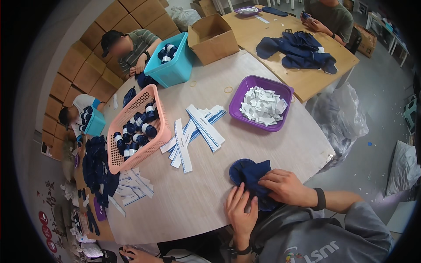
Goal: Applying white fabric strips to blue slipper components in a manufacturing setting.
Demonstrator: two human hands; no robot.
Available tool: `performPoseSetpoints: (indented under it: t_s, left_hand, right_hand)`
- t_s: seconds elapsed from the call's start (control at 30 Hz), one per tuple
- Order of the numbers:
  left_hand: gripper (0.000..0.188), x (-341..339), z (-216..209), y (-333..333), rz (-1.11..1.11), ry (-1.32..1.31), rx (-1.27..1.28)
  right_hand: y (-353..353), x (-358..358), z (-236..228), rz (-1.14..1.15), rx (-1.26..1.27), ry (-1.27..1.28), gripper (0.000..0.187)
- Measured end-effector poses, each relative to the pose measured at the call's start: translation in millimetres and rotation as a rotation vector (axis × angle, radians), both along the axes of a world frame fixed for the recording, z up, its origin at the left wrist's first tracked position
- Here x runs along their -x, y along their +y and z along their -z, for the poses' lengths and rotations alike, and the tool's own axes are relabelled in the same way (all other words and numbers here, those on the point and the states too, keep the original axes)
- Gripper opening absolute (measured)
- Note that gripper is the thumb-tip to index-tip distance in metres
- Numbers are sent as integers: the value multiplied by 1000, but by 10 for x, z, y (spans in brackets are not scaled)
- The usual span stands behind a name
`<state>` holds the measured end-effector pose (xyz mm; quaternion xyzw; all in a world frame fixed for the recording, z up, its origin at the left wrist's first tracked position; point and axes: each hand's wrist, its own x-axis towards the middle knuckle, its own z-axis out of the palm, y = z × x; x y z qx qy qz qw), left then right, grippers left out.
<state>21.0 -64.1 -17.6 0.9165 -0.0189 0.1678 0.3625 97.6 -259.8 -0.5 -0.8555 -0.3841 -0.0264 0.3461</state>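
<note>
A navy fabric piece (254,174) with a rounded, sole-like end, apparently a soft slipper, lies at the table's near edge in front of me. My right hand (285,187) has its fingers curled on the right side of the cloth, gripping it. Against the lower left side rests my left hand (240,210), fingers stretched out and spread, the tips touching the fabric. Part of the piece is hidden under both hands. Beyond it stands a purple basin (234,115) full of small white paper tags (262,105). White paper strips with blue edges (206,127) lie crossed to the left.
A pink basket (115,163) holds banded navy rolls. Behind it are a turquoise bin (173,73) and an open carton (215,52). Navy cloth items (302,50) lie on the wooden table. Co-workers sit around; one's hand (138,254) shows at the lower left.
</note>
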Motion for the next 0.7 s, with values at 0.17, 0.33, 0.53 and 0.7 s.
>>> performPoseSetpoints:
  t_s: [0.17, 0.33, 0.53, 0.7]
  left_hand:
    - [31, -16, -8, 36, 37, 56, -55]
    - [37, -11, 5, 96, 73, 73, -44]
    - [63, 22, 37, 70, -37, 82, 40]
    - [78, 5, 125, 174, 8, 140, -16]
  right_hand:
    - [-56, -69, -20, 27, -105, 94, 44]
    - [-169, -136, -190, 255, -256, 357, 41]
    - [-104, 135, -162, -97, -71, -142, 61]
    - [-23, 322, 29, -104, 266, -244, 52]
